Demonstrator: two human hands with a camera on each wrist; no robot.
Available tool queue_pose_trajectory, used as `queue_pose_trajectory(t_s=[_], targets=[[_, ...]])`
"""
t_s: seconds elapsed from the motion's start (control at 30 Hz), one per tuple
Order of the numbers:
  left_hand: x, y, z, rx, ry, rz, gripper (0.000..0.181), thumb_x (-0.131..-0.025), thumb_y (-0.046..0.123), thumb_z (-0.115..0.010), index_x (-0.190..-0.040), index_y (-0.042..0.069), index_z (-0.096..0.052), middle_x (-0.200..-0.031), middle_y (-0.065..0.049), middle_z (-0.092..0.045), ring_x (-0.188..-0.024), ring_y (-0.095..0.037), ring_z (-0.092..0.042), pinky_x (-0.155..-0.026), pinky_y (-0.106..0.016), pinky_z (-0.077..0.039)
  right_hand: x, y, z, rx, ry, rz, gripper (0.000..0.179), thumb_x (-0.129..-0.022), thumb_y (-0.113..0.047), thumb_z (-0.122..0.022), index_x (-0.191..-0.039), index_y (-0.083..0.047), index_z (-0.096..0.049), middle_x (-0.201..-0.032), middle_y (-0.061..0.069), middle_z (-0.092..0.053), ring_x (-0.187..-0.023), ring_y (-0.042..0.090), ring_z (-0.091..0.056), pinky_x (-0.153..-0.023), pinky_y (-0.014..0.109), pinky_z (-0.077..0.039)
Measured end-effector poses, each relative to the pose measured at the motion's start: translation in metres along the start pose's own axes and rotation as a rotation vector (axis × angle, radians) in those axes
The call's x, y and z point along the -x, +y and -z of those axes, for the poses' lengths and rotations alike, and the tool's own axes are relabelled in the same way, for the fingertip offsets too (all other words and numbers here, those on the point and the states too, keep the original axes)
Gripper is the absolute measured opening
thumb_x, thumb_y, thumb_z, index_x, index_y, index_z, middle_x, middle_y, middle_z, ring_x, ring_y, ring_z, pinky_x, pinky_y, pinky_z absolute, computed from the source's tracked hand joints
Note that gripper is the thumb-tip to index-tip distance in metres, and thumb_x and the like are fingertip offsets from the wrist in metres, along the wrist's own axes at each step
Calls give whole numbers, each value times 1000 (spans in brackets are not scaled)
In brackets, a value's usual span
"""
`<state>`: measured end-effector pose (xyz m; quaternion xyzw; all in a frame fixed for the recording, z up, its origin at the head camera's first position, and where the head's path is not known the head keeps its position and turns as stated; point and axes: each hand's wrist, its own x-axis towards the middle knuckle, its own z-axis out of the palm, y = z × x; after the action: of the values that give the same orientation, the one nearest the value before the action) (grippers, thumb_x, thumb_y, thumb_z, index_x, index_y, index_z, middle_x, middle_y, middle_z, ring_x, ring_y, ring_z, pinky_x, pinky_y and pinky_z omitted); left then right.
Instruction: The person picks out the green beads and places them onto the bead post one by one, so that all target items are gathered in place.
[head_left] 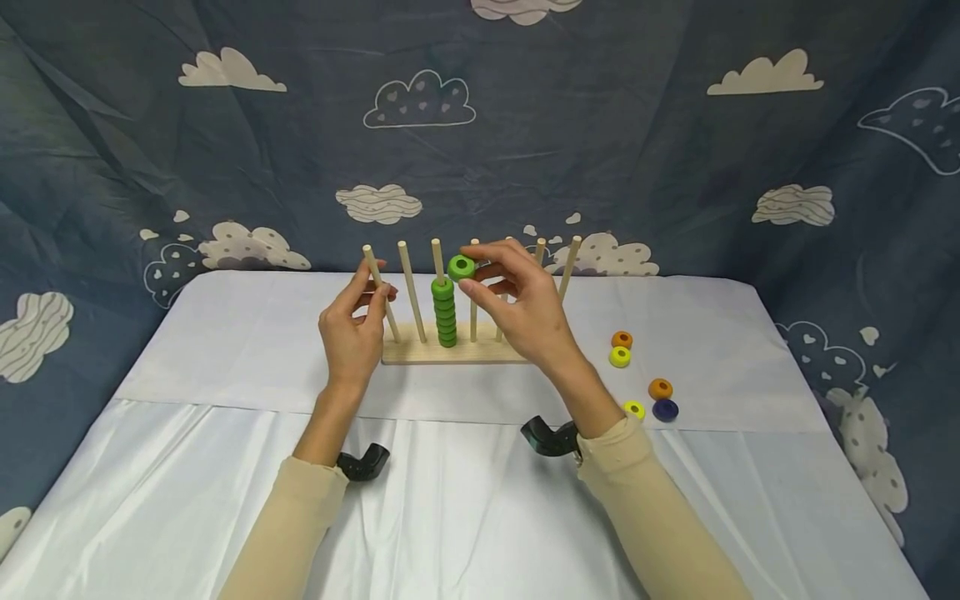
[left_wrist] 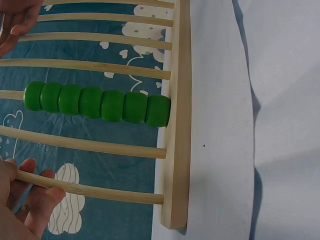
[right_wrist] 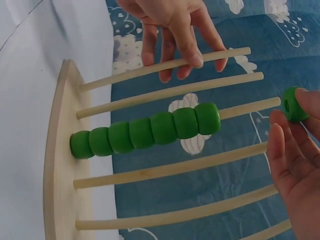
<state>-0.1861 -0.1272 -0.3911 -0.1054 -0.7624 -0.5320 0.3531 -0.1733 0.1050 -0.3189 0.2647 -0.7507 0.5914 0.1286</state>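
A wooden stand with a flat base (head_left: 420, 355) and a row of upright pegs stands on the white-covered table. Several green beads (head_left: 445, 315) are stacked on the third peg from the left, whose top end is bare. My right hand (head_left: 531, 310) pinches another green bead (head_left: 461, 267) between thumb and fingers. In the right wrist view this bead (right_wrist: 294, 105) is just off the tip of that peg, its hole facing the peg end. My left hand (head_left: 352, 329) holds the leftmost peg (left_wrist: 110, 193) near its upper part, thumb on one side and fingers behind.
Right of the stand lie loose beads: an orange one (head_left: 622, 339) by a yellow one (head_left: 619, 357), and nearer, another orange one (head_left: 660, 389), a dark blue one (head_left: 665, 410) and a yellow one (head_left: 634, 409) partly behind the right forearm. A cloud-patterned curtain (head_left: 600, 150) hangs behind the table.
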Motion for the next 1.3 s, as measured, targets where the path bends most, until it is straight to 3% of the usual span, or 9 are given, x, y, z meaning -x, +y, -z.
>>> queue_pose_trajectory(t_s=[0.17,0.47,0.6,0.73,1.03,1.3], targets=[[0,-1,0,2,1,-1,33,-102,14,-68,-135,10,-70,-98,-15,-80,-88,-27,-77,-75,-29,-68,-2,-1,-4,-6,0,1,38,-95,-4,-75,-133,-4,-67,-122,19,-62,-104,21,-68,-81,17,-60],[0,0,0,-9,10,10,33,-102,13,-68,-134,11,-71,-97,-13,-80,-86,-25,-77,-62,-25,-66,-9,-5,-7,-13,0,14,38,-96,-4,-74,-134,-4,-66,-125,20,-61,-106,23,-69,-83,18,-59],[-1,-1,-1,1,9,3,32,-102,14,-68,-133,10,-71,-96,-13,-80,-87,-24,-76,-72,-21,-67,-12,-6,-10,-11,4,26,38,-95,-4,-75,-133,-3,-67,-123,16,-62,-105,23,-69,-82,19,-59],[-1,0,-2,10,6,-9,32,-102,14,-67,-134,9,-70,-96,-14,-80,-88,-24,-76,-80,-28,-68,-15,-7,-12,4,11,38,38,-95,-6,-76,-132,-5,-68,-120,11,-63,-103,21,-69,-81,21,-59],[0,0,-1,1,10,17,32,-101,13,-69,-133,12,-72,-96,-12,-81,-86,-19,-76,-63,-27,-67,-22,-5,-16,39,25,54,39,-96,-9,-75,-133,-6,-67,-122,10,-62,-101,20,-70,-82,22,-60],[-1,-1,-2,3,8,1,33,-102,12,-68,-134,10,-70,-96,-14,-80,-87,-22,-76,-73,-23,-67,-26,-3,-16,36,55,53,40,-95,-8,-76,-134,-7,-67,-124,10,-64,-96,20,-70,-81,20,-61]])
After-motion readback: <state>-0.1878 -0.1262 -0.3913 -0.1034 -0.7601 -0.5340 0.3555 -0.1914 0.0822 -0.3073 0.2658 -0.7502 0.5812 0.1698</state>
